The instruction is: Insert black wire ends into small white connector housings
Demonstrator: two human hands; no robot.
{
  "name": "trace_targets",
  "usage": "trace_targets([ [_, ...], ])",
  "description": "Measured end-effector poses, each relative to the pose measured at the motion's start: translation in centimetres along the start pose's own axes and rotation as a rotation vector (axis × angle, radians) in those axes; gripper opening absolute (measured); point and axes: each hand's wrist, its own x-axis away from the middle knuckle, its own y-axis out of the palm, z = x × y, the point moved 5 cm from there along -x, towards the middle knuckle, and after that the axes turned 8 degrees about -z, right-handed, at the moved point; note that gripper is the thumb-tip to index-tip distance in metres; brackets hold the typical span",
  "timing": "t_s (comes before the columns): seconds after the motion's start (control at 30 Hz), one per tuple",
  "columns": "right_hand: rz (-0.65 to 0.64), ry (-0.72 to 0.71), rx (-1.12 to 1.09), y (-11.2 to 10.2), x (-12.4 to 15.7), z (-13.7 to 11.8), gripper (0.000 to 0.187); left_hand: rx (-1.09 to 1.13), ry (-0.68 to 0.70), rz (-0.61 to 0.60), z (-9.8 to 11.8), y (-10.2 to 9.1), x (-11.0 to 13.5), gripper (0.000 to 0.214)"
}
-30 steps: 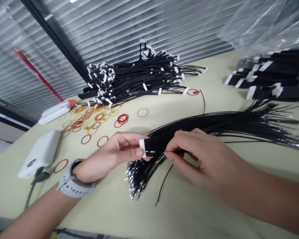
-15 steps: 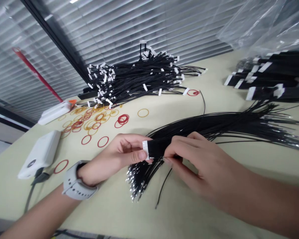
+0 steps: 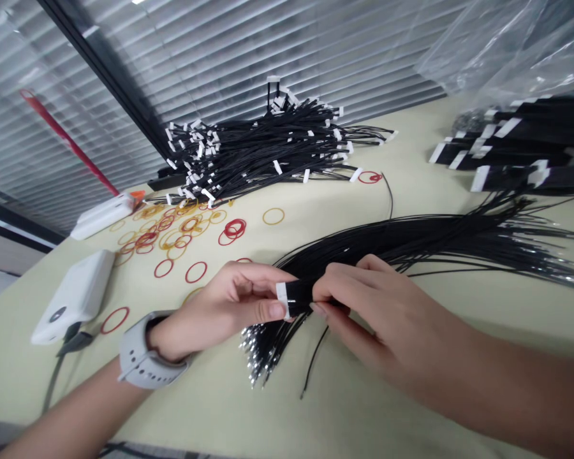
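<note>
At frame centre, the left hand is pinching a white connector. Just right of it, the right hand is pinching black wires running from that connector. A loose wire bundle is lying beneath both hands; rubber bands are lying scattered at centre-left.

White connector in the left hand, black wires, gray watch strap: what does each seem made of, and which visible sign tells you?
White connector: probably hard, matt plastic; opaque, straight-edged.
Black wires: likely plastic-coated, smooth; they bend in long curves, and their silvery tips glint like metal.
Gray watch strap: perhaps matt silicone or similar soft plastic; smooth band, row of holes.
</note>
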Motion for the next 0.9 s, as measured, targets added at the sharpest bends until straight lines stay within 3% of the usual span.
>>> trace_targets([
  [0.47, -0.027, -0.057, 0.007, 0.3, 0.1, -0.2, 0.019, 0.007, -0.064, -0.024, -0.2, 0.2, 0.1, 0.022],
  [0.67, -0.009, -0.015, -0.029, -0.3, 0.1, 0.0, 0.014, 0.079, -0.016, -0.053, -0.3, -0.1, 0.0, 0.02],
  [0.9, 0.038, -0.063, -0.047, -0.8, -0.2, 0.3, 0.009, 0.042, 0.013, -0.001, -0.2, -0.7, 0.1, 0.018],
])
